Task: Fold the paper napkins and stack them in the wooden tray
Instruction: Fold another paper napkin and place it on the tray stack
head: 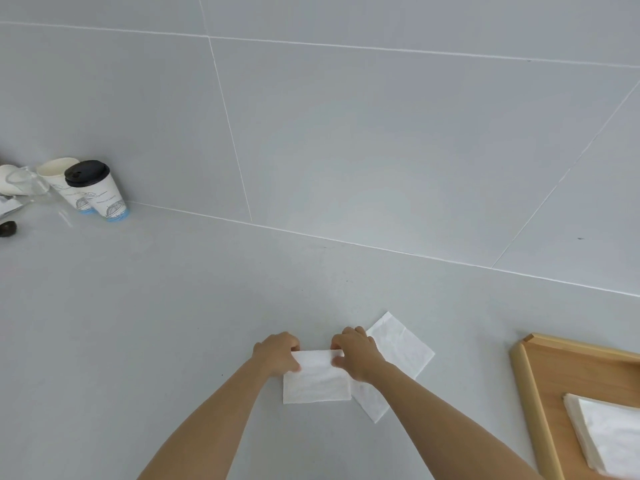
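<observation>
A white paper napkin [317, 381] lies on the grey counter in front of me. My left hand [277, 353] pinches its far left corner and my right hand [356, 351] pinches its far right corner. A second white napkin [398, 348] lies flat under and to the right of it, turned at an angle, partly hidden by my right hand and forearm. The wooden tray [530, 386] sits at the right edge of the view and holds a stack of folded white napkins [609, 434], cut off by the frame.
Two paper cups [100, 192], one with a black lid, stand at the far left by the grey tiled wall, with a clear glass [24, 183] and a small dark object [7, 228] beside them.
</observation>
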Available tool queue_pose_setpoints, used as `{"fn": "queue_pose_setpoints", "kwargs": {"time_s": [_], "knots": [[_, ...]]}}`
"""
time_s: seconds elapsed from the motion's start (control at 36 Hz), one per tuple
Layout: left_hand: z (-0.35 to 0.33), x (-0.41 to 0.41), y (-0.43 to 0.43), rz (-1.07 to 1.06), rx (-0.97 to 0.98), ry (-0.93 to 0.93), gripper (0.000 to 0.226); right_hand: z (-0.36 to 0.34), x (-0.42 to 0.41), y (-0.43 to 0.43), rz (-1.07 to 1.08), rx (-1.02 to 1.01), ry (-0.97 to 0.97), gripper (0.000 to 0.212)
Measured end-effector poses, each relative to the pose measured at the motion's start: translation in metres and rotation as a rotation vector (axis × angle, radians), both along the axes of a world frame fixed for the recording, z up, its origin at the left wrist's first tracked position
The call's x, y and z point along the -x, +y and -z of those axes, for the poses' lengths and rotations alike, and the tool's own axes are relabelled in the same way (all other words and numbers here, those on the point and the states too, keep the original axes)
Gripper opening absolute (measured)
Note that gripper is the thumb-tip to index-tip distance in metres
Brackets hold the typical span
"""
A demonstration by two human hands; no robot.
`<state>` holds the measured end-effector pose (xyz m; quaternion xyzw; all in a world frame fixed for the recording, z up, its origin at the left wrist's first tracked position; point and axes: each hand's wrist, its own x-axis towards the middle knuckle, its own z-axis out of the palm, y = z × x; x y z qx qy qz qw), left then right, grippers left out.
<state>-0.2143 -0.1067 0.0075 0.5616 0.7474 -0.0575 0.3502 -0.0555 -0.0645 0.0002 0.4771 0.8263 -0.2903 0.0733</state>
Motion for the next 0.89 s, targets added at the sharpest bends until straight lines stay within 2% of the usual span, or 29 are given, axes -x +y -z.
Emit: {"fn": "queue_pose_setpoints", "kwargs": {"time_s": [0.08, 0.14, 0.25, 0.33, 0.44, 0.5, 0.58, 0.75, 0.89], "knots": [[-0.008, 0.002, 0.002, -0.101, -0.044, -0.147, 0.031, -0.006, -0.005, 0.000, 0.109, 0.059, 0.125, 0.012], [-0.018, 0.001, 0.003, -0.172, -0.084, -0.243, 0.035, -0.013, -0.010, 0.002, 0.203, 0.118, 0.251, 0.003], [-0.036, -0.007, 0.008, -0.245, -0.176, -0.365, 0.031, -0.030, -0.026, 0.007, 0.350, 0.183, 0.409, 0.014], [-0.047, -0.022, 0.014, -0.262, -0.237, -0.404, 0.026, -0.041, -0.043, 0.012, 0.449, 0.192, 0.496, 0.030], [-0.059, -0.050, 0.022, -0.269, -0.302, -0.463, 0.020, -0.053, -0.074, 0.014, 0.575, 0.201, 0.608, 0.028], [-0.062, -0.066, 0.025, -0.283, -0.314, -0.505, 0.016, -0.058, -0.092, 0.014, 0.612, 0.197, 0.646, 0.020], [-0.067, -0.101, 0.032, -0.291, -0.333, -0.546, 0.025, -0.065, -0.128, 0.014, 0.683, 0.181, 0.693, 0.011], [-0.070, -0.178, 0.042, -0.221, -0.388, -0.552, 0.028, -0.074, -0.206, 0.007, 0.815, 0.188, 0.750, 0.028], [-0.069, -0.239, 0.045, -0.138, -0.399, -0.544, 0.038, -0.078, -0.266, -0.005, 0.803, 0.148, 0.720, 0.031]]}}
